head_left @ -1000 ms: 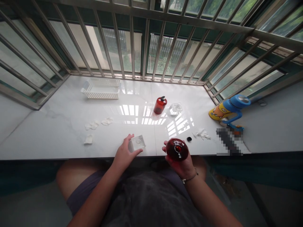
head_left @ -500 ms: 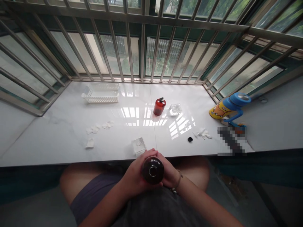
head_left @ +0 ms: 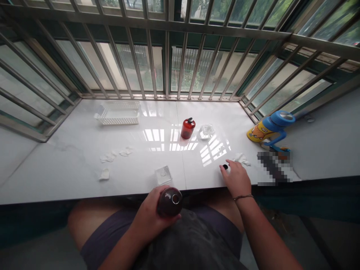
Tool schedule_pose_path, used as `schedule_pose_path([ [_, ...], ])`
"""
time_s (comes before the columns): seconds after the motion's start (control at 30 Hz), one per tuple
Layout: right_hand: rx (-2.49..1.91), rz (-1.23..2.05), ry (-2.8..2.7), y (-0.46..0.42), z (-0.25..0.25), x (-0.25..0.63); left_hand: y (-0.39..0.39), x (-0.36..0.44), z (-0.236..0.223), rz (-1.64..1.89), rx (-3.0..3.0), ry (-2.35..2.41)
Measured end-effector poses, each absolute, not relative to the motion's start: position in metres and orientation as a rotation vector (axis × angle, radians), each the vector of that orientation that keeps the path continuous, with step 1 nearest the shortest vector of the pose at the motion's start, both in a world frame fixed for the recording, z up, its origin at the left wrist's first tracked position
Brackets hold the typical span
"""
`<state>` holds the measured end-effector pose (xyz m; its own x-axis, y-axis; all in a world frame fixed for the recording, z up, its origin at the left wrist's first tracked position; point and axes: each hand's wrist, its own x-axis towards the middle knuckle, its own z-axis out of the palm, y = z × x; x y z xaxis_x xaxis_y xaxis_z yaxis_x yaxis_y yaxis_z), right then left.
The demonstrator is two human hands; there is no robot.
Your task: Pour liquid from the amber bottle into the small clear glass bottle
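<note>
Left hand [head_left: 153, 212]: wrapped around the dark red bottle [head_left: 169, 202], fingers closed on its side; the bottle's round opening faces the camera, just off the near edge of the counter [head_left: 70, 165].
Right hand [head_left: 225, 165]: thumb and forefinger parted, one to either side of the black cap [head_left: 225, 167]; whether they grip it cannot be told.
Black cap: between those fingertips, over the counter's near part, well apart from the dark red bottle.
Bracelet [head_left: 243, 197]: around the right wrist.
Near clear box [head_left: 163, 175]: on the counter, just beyond the left hand.
Crumpled tissue [head_left: 242, 159]: beside the right hand, on its far side.
Red bottle with black top [head_left: 188, 128]: upright, farther back, between the two hands' sides.
Far clear box [head_left: 206, 131]: just right of that bottle.
White tissue pieces [head_left: 108, 156]: left part of the counter.
White basket [head_left: 118, 113]: back left, near the window bars [head_left: 165, 63].
Blue and yellow flask [head_left: 270, 126]: right end.
</note>
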<state>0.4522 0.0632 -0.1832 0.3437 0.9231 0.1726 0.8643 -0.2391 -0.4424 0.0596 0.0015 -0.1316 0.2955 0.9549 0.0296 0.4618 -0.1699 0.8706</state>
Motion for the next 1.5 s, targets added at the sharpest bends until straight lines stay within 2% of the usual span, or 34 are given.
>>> schedule_pose_path([
  [0.07, -2.213, 0.101, -1.604, 0.065, -0.193, 0.463, 0.002, 0.060, -0.133, 0.765, 1.778, 1.316],
  [0.27, -2.144, 0.237, -1.572, 0.069, -0.199, 0.459, 0.003, 0.061, -0.136, 0.709, 1.779, 1.349],
  [0.4, -1.899, 0.488, -1.697, 0.059, -0.173, 0.420, 0.004, 0.061, -0.135, 0.684, 1.813, 1.380],
  [0.53, -1.471, 0.903, -1.889, 0.041, -0.131, 0.368, 0.005, 0.065, -0.133, 0.693, 1.860, 1.414],
  [0.7, -1.351, 1.122, -1.877, 0.027, -0.097, 0.332, 0.003, 0.070, -0.130, 0.714, 1.924, 1.437],
  [1.1, -1.278, 1.210, -1.885, 0.019, -0.092, 0.320, -0.001, 0.070, -0.131, 0.620, 2.035, 1.394],
  [1.5, -1.368, 1.126, -2.096, 0.021, -0.087, 0.323, 0.002, 0.075, -0.133, 0.538, 2.096, 1.379],
])
